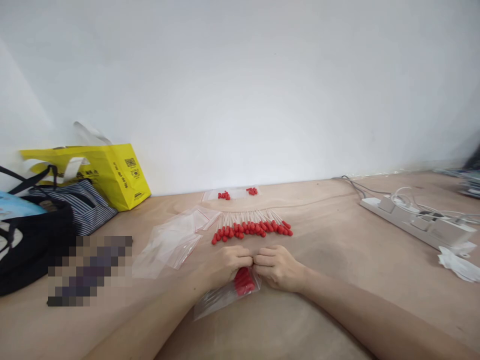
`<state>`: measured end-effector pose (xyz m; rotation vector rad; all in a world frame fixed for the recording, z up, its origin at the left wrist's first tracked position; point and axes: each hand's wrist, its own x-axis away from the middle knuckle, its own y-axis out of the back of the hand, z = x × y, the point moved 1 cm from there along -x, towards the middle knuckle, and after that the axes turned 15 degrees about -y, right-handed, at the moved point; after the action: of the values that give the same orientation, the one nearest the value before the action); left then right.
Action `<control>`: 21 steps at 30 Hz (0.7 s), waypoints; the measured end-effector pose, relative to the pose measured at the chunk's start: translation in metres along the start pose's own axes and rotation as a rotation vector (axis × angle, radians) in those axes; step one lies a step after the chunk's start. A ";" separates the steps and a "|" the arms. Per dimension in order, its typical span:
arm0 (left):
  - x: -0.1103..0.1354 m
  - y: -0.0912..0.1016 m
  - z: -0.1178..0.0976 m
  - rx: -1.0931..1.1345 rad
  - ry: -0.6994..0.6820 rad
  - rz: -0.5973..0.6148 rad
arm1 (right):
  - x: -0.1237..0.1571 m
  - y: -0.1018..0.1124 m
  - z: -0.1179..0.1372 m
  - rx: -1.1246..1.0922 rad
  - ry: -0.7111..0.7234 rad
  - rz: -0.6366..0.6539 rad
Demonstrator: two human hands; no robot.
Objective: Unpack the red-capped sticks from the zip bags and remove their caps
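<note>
The left hand (228,266) and the right hand (279,267) sit side by side with their knuckles touching. Both hands are curled, and their fingertips pinch the top edge of a small clear bag (221,299). The bag lies flat on the wooden table (337,250), right under the hands, and sticks out toward the person on the left hand's side. Inside it is a bunch of red tips (243,282), packed close together just below the fingers. Just past the hands, away from the person, lies a row of red-tipped sticks (251,227), spread out like a fan with the red ends pointing back at the hands. Beside that row, out from the left hand, is a loose pile of empty clear bags (172,245). Farther on, close to the white wall (240,90), lie two more little bags with red tips (237,193). Far out on the left hand's side stand a yellow paper bag (116,172), a striped bag (82,205) and a black bag (33,250), all bunched together. Far out on the right hand's side lies a white power strip (416,222) with plugs and cords in it, and next to it a crumpled white scrap (459,264).
</note>
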<state>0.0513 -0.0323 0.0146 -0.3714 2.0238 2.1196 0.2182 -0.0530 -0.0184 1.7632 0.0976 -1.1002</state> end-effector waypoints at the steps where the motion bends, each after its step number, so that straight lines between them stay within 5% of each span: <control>1: 0.001 -0.001 0.001 0.004 -0.014 0.000 | 0.001 0.000 -0.001 -0.004 0.009 0.012; 7: 0.010 0.003 0.008 -0.004 -0.024 -0.043 | 0.001 0.002 -0.009 -0.011 0.019 0.104; 11: 0.007 0.010 0.005 0.022 0.119 -0.002 | -0.001 0.006 -0.014 -0.009 0.007 0.141; 21: 0.029 0.013 -0.044 0.236 0.500 -0.075 | 0.006 0.014 -0.020 -0.383 -0.202 0.360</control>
<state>0.0216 -0.0775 0.0160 -1.0010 2.4378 1.8433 0.2416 -0.0469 -0.0109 1.2617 -0.1229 -0.9180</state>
